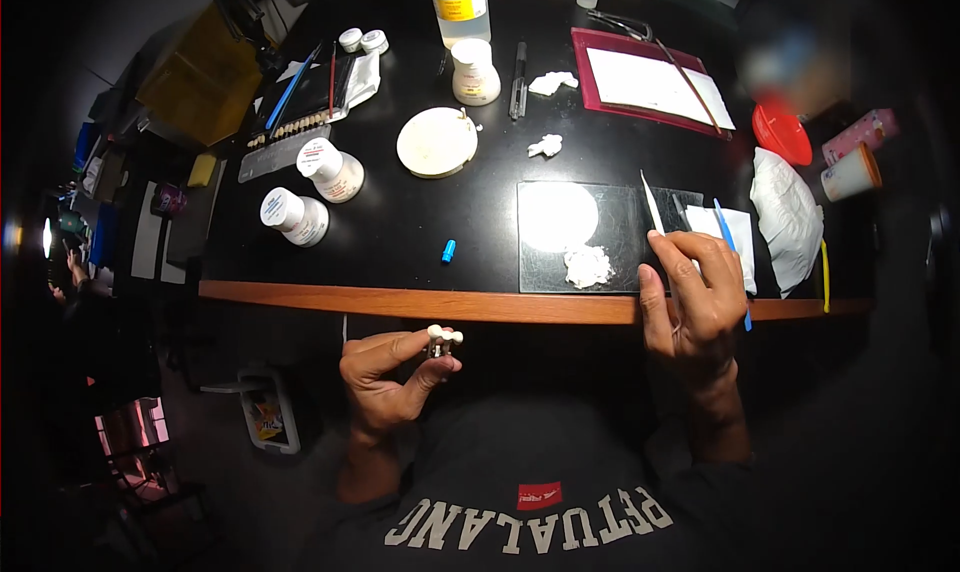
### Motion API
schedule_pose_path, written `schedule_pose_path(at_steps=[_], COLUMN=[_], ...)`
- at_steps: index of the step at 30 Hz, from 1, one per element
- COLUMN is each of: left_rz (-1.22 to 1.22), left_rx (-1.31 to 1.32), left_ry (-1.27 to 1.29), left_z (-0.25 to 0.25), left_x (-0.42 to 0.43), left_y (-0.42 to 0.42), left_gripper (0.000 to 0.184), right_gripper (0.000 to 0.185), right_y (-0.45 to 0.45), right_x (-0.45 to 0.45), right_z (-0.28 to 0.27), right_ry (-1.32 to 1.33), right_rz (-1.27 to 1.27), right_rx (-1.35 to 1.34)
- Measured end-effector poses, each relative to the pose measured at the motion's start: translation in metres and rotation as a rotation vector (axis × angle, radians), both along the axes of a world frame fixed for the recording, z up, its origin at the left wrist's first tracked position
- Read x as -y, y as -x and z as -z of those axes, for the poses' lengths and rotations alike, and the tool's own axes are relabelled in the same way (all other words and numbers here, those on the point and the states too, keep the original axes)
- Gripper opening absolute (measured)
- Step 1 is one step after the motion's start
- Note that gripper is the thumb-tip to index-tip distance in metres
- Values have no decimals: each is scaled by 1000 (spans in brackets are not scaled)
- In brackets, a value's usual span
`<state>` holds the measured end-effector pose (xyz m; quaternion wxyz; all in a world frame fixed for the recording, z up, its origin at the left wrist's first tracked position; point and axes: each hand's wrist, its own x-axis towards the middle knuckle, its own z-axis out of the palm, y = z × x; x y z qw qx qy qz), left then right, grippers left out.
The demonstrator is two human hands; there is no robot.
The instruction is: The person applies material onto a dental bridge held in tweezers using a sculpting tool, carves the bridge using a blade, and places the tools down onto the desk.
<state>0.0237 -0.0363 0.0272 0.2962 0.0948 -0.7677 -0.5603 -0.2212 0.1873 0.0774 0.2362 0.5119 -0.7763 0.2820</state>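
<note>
Just below the table edge, my left hand point(388, 380) pinches a small dental piece point(442, 338), white and tooth-like on top with a shiny part beneath. My right hand point(700, 297) is closed around a slim, pointed white tool point(652, 202), its tip directed away from me over a dark glass slab point(625, 257). A mound of white material point(588, 268) lies on that slab, left of my right fingers. Beside the hand are a folded white paper point(740, 242) and a blue stick-like tool point(727, 227).
White-capped bottles point(330, 172) and a round cream dish point(437, 142) stand left of centre. A blue cap point(449, 252) lies near the wooden edge point(400, 300). At the back are a clear bottle point(460, 12) and a maroon tray point(590, 92). White tissue point(785, 212) sits at right.
</note>
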Motion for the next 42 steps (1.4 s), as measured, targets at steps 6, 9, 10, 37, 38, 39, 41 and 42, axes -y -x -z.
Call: schedule_pose_path(at_steps=[6,9,10,37,38,39,41,42], left_rz=[-5,15,2,-95,-104,-138,-132,-129], left_rx=[27,-20,-37,10,26,75,104,118], left_ry=[-127,-97,-98,-120,-112,-63,-89,-104], left_z=[-13,-16,-15,-57,-56,-48,-45,-46], left_x=[-3,-1,-1,29,31,37,37,36], left_y=[-8,-12,-12,-10,-12,-13,-11,-8], left_gripper=[28,28,25,19,20,23,25,26], right_gripper=[40,47,48,14,13,13,12,12], right_y=[-5,-5,-5,26,28,29,32,33], right_x=[3,3,2,-74,-82,-88,-99,-104], right_z=[-1,-3,-5,-59,-57,-56,-46,-44], right_ry=[-173,-217,-237,16,-7,-29,-45,-58], right_rz=[117,87,81,298,333,366,396,405], right_rx=[-4,-38,-40,192,217,244,296,318])
